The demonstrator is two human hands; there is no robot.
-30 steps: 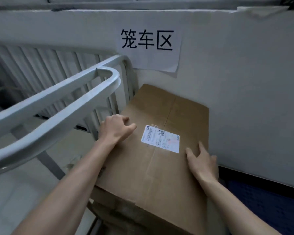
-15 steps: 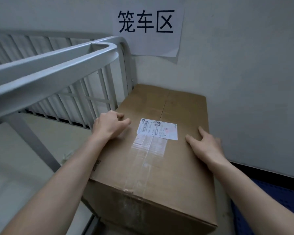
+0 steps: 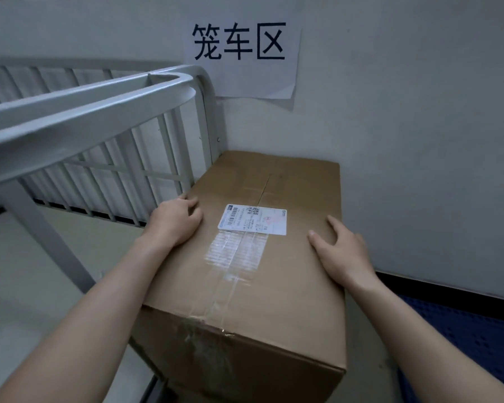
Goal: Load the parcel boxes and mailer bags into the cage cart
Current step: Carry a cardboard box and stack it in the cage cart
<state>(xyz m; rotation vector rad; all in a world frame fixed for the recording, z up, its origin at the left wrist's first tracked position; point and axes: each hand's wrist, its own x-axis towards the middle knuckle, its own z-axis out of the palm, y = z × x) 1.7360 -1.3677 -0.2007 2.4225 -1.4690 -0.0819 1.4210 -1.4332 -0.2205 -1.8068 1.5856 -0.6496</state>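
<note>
Resting both hands on top of a large brown parcel box. Curling the fingers of the left hand tight at the box's left top edge, knuckles up; seemingly hooked on that edge, though with fingertips hidden under the hand. Laying the right hand flat near the right top edge, fingers straight and released, thumb spread toward the middle, grasping nothing. Reaching in with bare forearms from the two lower corners.

Sitting lengthwise away from the camera, that box, far end tucked into the corner between the white wall and the grey barred side of the cage cart, left flank just beside the bars. Carrying a white shipping label on top, between the two hands, printed with barcode and QR code. Sealed with clear tape along the centre seam, running from under the label down over the near end.

Taped to the wall above the box: paper sign with three large black characters. Low at right, past the right forearm: dark blue surface with small holes.
</note>
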